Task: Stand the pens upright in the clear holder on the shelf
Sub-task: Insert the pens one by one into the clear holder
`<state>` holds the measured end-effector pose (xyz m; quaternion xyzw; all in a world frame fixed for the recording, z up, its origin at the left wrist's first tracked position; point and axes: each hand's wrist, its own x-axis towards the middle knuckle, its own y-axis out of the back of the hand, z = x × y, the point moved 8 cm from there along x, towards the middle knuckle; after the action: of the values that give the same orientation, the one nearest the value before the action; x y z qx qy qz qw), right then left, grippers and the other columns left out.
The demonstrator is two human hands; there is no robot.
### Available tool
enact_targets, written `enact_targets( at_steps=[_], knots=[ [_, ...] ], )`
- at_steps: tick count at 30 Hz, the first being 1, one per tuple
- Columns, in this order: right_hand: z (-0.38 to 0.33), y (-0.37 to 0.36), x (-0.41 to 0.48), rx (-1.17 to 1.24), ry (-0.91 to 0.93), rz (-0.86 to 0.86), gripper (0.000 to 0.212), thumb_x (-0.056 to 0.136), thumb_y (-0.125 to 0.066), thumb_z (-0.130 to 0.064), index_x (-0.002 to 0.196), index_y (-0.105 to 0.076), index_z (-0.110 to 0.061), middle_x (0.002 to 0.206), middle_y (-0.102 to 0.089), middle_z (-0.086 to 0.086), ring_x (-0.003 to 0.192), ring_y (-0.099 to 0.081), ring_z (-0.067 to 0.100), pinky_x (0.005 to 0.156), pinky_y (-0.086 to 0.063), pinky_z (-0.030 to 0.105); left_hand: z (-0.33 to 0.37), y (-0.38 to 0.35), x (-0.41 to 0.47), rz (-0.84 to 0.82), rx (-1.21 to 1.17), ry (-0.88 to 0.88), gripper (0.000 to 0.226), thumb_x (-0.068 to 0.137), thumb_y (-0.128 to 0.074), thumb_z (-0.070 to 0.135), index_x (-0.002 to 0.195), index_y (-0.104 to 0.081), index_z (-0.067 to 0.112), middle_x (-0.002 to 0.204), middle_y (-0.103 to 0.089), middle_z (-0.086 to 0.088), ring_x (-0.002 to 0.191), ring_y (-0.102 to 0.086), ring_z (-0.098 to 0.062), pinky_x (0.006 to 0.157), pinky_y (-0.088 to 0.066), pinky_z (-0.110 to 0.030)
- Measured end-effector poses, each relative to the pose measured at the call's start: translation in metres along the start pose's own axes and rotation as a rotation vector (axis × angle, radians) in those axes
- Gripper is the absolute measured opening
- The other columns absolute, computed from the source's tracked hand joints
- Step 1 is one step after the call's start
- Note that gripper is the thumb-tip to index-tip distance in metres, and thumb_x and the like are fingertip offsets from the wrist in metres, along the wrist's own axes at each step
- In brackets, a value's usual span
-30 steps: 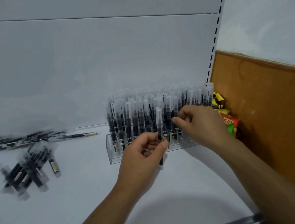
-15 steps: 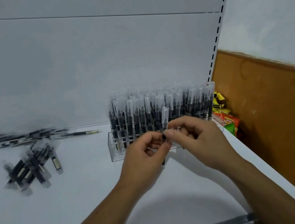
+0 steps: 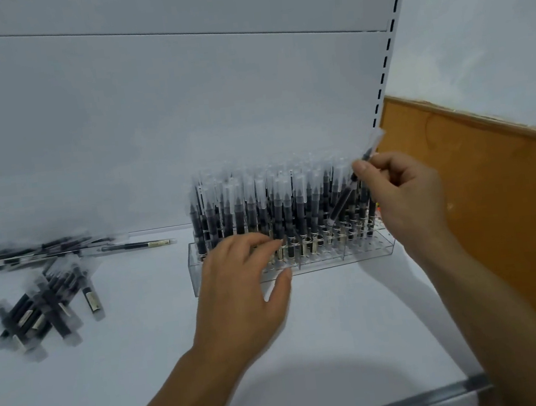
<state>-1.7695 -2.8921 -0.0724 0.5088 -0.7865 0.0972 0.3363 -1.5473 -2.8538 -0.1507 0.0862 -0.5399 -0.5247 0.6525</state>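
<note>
The clear holder (image 3: 367, 253), centre frame, stood mostly full. The right hand (image 3: 404, 193) pinched one tilted pen (image 3: 341, 207) over its right end — not yet seated. The left hand (image 3: 240, 290) was loosely spread, empty. At left lay loose pens (image 3: 46, 307) — plenty left.

White shelf (image 3: 145, 369) bearing a clear holder (image 3: 360, 254) and loose pens (image 3: 43, 311).
The holder, packed with upright pens (image 3: 280, 208), stands toward the right rear; the loose pens lie heaped at the left, with a further row of pens (image 3: 46, 252) along the back wall.
</note>
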Motion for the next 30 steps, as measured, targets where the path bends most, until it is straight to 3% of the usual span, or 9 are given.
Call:
enact_targets(
  at_steps=[3, 10, 14, 17, 22, 26, 30],
  knots=[
    [0.005, -0.01, 0.002, -0.086, 0.027, -0.042, 0.016, 0.091, -0.067, -0.025, 0.083, -0.069, -0.011, 0.058, -0.048, 0.0, 0.052, -0.04, 0.004, 0.054, -0.038, 0.018, 0.001, -0.006, -0.002, -0.047, 0.074, -0.008, 0.045, 0.086, -0.046, 0.047, 0.123, -0.062, 0.027, 0.119, -0.056, 0.014, 0.117, -0.044, -0.011, 0.104, -0.029, -0.032],
    [0.005, -0.018, 0.007, -0.16, 0.042, -0.077, 0.014, 0.09, -0.067, -0.03, 0.082, -0.069, -0.019, 0.055, -0.05, -0.005, 0.05, -0.042, 0.003, 0.059, -0.044, 0.023, 0.001, -0.005, -0.002, -0.04, 0.09, -0.013, 0.045, 0.086, -0.046, 0.046, 0.124, -0.061, 0.027, 0.119, -0.055, 0.014, 0.117, -0.044, -0.01, 0.103, -0.024, -0.027],
    [0.018, -0.027, 0.002, -0.213, -0.006, -0.16, 0.02, 0.089, -0.068, -0.031, 0.074, -0.066, -0.018, 0.052, -0.045, -0.006, 0.049, -0.041, 0.004, 0.056, -0.038, 0.021, 0.001, -0.005, -0.002, -0.041, 0.083, -0.011, 0.045, 0.086, -0.045, 0.046, 0.124, -0.061, 0.027, 0.119, -0.055, 0.015, 0.117, -0.043, -0.01, 0.103, -0.024, -0.028],
    [0.032, -0.039, -0.011, -0.26, -0.051, -0.217, 0.021, 0.09, -0.068, -0.031, 0.071, -0.063, -0.021, 0.052, -0.047, -0.007, 0.052, -0.044, 0.007, 0.062, -0.047, 0.028, 0.001, -0.006, -0.002, -0.049, 0.079, -0.002, 0.047, 0.087, -0.044, 0.047, 0.126, -0.06, 0.028, 0.121, -0.055, 0.015, 0.118, -0.043, -0.01, 0.104, -0.027, -0.03],
    [0.032, -0.038, -0.009, -0.454, -0.004, -0.264, 0.019, 0.091, -0.064, -0.038, 0.077, -0.062, -0.025, 0.056, -0.053, -0.008, 0.054, -0.048, 0.006, 0.056, -0.042, 0.029, 0.001, -0.005, -0.003, -0.054, 0.073, -0.002, 0.047, 0.086, -0.044, 0.047, 0.126, -0.06, 0.028, 0.122, -0.055, 0.015, 0.119, -0.042, -0.009, 0.105, -0.024, -0.028],
    [0.032, -0.04, -0.011, -0.436, -0.001, -0.269, 0.02, 0.091, -0.065, -0.037, 0.076, -0.062, -0.023, 0.054, -0.05, -0.008, 0.052, -0.045, 0.006, 0.053, -0.035, 0.026, 0.0, -0.005, -0.002, -0.056, 0.064, 0.004, 0.048, 0.086, -0.043, 0.048, 0.126, -0.06, 0.028, 0.122, -0.055, 0.015, 0.119, -0.042, -0.01, 0.105, -0.027, -0.031],
    [0.027, -0.04, -0.009, -0.526, 0.012, -0.318, 0.02, 0.091, -0.062, -0.042, 0.078, -0.061, -0.027, 0.058, -0.055, -0.009, 0.056, -0.049, 0.006, 0.055, -0.038, 0.027, 0.0, -0.007, -0.002, -0.062, 0.051, -0.012, 0.049, 0.086, -0.043, 0.048, 0.127, -0.059, 0.028, 0.122, -0.054, 0.015, 0.12, -0.041, -0.01, 0.106, -0.025, -0.029]
  ],
)
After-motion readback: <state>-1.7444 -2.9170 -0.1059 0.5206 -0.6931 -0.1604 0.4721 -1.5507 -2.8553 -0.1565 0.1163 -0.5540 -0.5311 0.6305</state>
